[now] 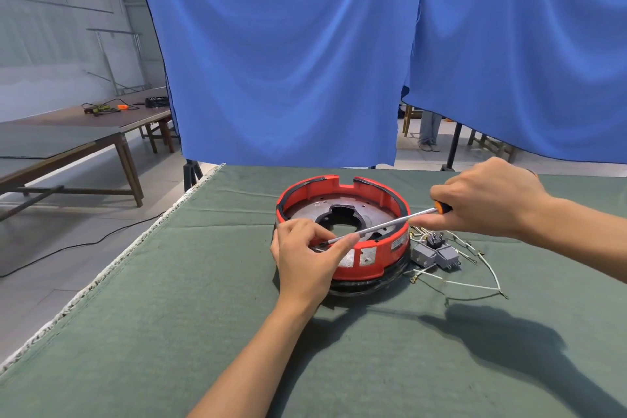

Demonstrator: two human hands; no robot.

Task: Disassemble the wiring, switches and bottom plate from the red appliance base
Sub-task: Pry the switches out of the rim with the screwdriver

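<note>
The round red appliance base [380, 251] sits on the green cloth, its open side up, with a rusty metal bottom plate [305, 212] inside. My right hand [488, 200] grips the orange-and-black handle of a screwdriver [383, 227], whose long shaft slants down across the base to its near left rim. My left hand [307, 254] rests on that rim and pinches the shaft near its tip. The tip itself is hidden by my fingers. Grey switches [436, 253] and loose white wires [475, 285] lie on the cloth to the right of the base.
The green cloth covers the table [169, 316], whose left edge runs diagonally beside the floor. A blue curtain [305, 61] hangs behind the table. Brown tables [68, 136] stand far left, and a black cable [68, 248] trails on the floor.
</note>
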